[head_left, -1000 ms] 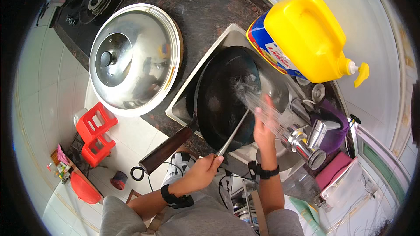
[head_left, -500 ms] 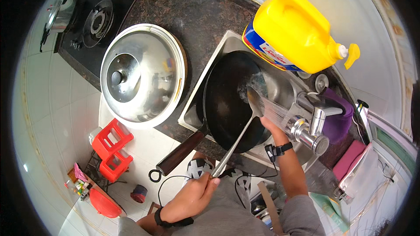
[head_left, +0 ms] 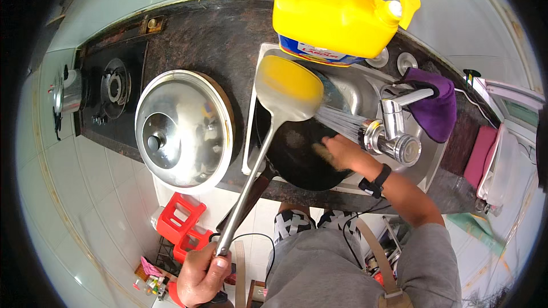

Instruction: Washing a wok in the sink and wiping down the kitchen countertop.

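Note:
My left hand is closed around the handle end of a long metal wok spatula. The blade is raised above the sink and mirrors yellow. Below it a black wok rests in the steel sink, its dark handle pointing toward me and partly behind the spatula. My right hand reaches into the wok with bent fingers on a small tan piece, too blurred to name. Water streams from the chrome faucet into the wok, just beyond my right hand.
A domed steel lid sits left of the sink, a gas burner farther left. Behind the sink stands a big yellow jug. A purple cloth hangs by the faucet. Red stools are on the floor.
The spatula has risen out of the wok, and my left hand has moved left and nearer me. My right hand has left the blade and moved left into the wok. The view has shifted.

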Motion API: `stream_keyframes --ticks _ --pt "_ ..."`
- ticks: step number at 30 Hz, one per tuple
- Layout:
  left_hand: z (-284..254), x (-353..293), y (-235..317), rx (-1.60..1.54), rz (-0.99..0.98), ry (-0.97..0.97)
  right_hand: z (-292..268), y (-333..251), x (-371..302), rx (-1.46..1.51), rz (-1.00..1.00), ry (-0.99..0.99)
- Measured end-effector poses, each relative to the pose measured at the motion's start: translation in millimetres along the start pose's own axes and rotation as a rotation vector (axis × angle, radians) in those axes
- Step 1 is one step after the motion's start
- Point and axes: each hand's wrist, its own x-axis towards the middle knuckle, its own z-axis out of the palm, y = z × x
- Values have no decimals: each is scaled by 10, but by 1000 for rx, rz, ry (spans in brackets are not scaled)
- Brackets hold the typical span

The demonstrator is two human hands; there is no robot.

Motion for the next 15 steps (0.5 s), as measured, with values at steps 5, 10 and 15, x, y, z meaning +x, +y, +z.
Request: stream_keyframes --ticks 5,10,15 --pt "-67 -5 -67 -65 95 99 87 -621 -136 227 -230 -97" --pt "-203 -16 -228 -38 218 132 591 -65 193 -304 -45 -164" --pt "-181 10 -268 -69 253 143 246 509 596 -745 -69 496"
